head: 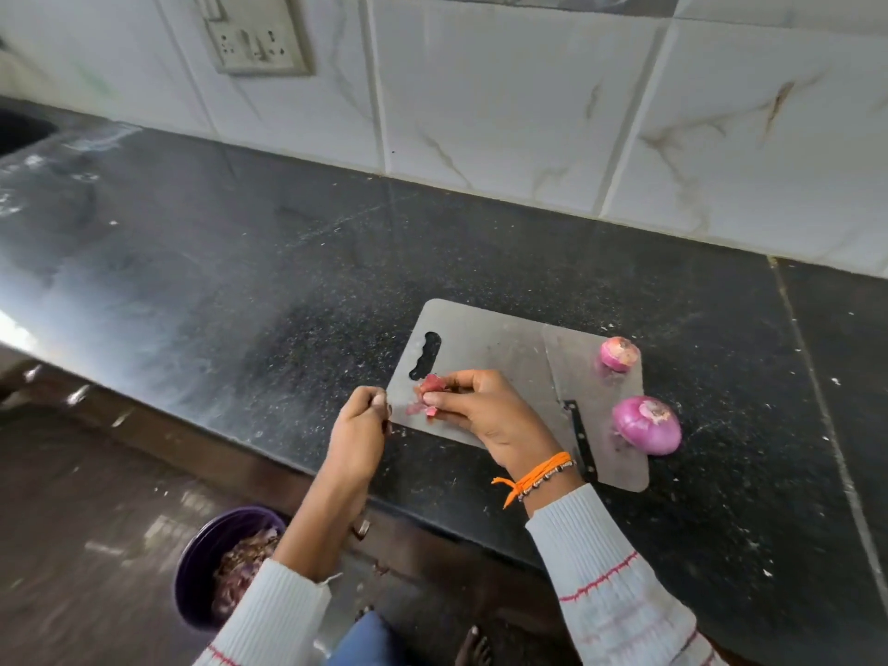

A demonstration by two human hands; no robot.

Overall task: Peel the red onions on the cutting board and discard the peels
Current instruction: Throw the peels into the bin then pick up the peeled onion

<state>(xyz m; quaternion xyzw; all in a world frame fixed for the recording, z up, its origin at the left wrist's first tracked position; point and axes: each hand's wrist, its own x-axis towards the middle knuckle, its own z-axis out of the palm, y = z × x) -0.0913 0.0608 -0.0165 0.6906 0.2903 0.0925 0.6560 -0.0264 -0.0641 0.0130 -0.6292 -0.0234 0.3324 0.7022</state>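
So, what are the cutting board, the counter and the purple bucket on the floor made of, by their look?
The flat grey cutting board looks like brushed metal, perhaps steel: dull sheen, thin edge. The black speckled counter seems polished stone, likely granite: glossy reflections, fine flecks. The round purple bucket holding peels looks like smooth moulded plastic, though this is uncertain.

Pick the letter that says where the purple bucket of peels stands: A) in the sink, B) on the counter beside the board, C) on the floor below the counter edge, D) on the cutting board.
C: the purple bucket sits on the floor, below the counter edge, under the left forearm.
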